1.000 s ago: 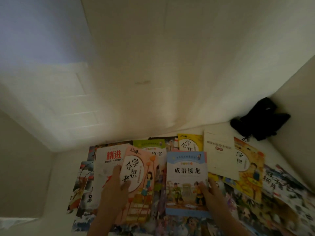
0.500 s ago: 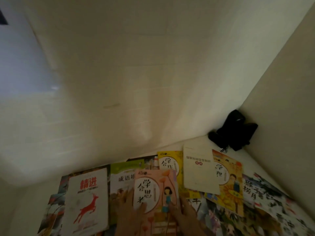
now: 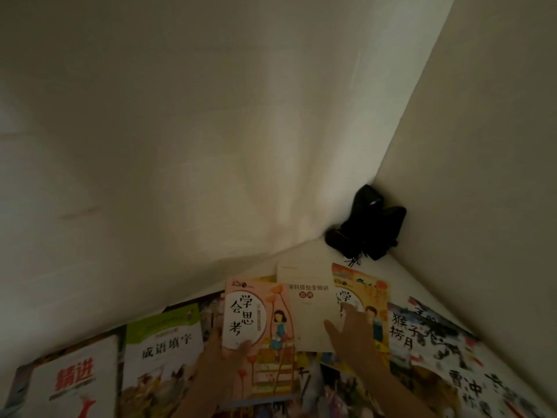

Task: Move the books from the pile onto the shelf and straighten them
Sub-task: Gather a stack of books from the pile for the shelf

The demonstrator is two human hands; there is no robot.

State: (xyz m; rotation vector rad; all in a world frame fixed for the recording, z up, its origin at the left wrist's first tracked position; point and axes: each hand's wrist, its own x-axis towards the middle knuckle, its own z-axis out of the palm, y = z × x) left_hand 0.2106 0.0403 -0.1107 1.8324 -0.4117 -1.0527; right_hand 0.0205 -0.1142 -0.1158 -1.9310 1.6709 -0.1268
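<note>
Several thin picture books lie spread flat and overlapping along the bottom of the view. My left hand [image 3: 223, 362] grips the left edge of a pink book [image 3: 265, 336], thumb on its cover. Right of it lies a cream booklet [image 3: 307, 300] overlapping an orange-yellow book [image 3: 373, 297]. My right hand [image 3: 351, 336] rests with spread fingers on the cream booklet and the orange-yellow book. A green book [image 3: 164, 342] and a white book with red characters [image 3: 75, 384] lie to the left.
Pale walls meet in a corner at the back right, where a black bundle with cords [image 3: 367, 227] sits on the white surface [image 3: 401, 276]. More illustrated books [image 3: 437, 342] cover the right side up to the right wall.
The view has swung right and down toward the corner. The blue book is gone from view. My left hand stays on the pink book; my right hand moved right onto the cream booklet.
</note>
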